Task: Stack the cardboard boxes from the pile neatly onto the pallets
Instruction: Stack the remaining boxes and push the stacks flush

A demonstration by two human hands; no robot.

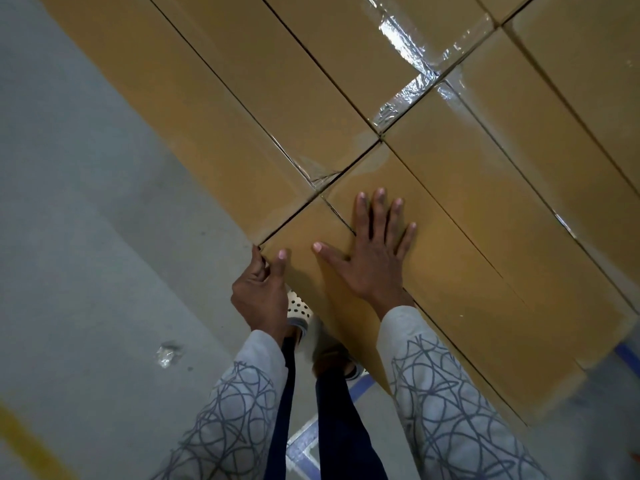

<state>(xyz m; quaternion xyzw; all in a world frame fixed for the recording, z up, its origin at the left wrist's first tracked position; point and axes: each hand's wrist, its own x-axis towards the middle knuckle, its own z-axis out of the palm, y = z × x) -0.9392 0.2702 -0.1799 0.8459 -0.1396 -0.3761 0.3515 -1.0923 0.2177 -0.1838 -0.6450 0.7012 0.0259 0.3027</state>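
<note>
Head view: the right hand (372, 252) is pressing flat, fingers spread, on the stacked boxes (491, 202). The left hand (259, 292) is gripping a corner of the nearest box (304, 230).

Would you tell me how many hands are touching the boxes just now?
2: the left hand grips the near corner of the front box; the right hand lies flat on top, just beside it.

Tan cardboard boxes (450, 188) lie packed edge to edge, clear tape (408, 46) shining on their seams. The right hand (372, 258) presses flat, fingers spread, on the corner box (304, 271); the left hand (259, 292) grips that box's corner, thumb on top, above the grey floor (86, 202)
</note>
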